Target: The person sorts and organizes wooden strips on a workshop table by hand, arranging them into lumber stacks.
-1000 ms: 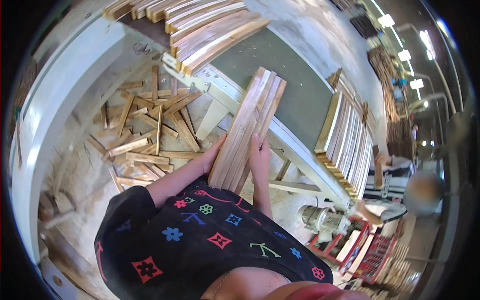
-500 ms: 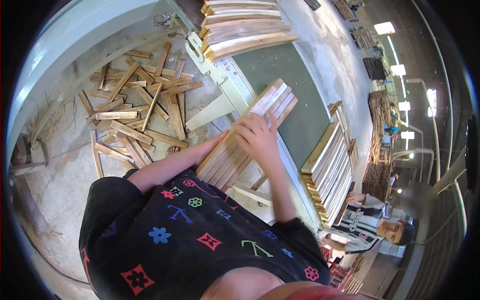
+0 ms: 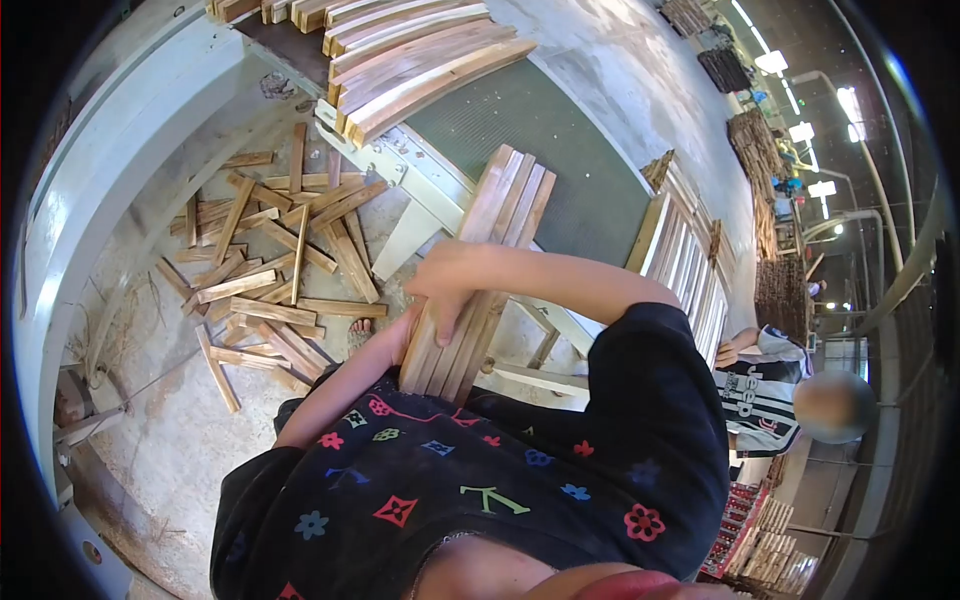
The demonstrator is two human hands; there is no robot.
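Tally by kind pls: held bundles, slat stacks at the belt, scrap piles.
Held bundle: 1
Slat stacks at the belt: 2
Loose scrap pile: 1
Total: 4

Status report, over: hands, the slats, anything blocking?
Right hand clamped over the slats. Left hand at their near edge, grip hidden. Far ends over the belt; nothing blocking.

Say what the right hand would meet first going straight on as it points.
The right hand lies across the bundle of pale wooden slats; beyond, likely the left hand, depth unclear.
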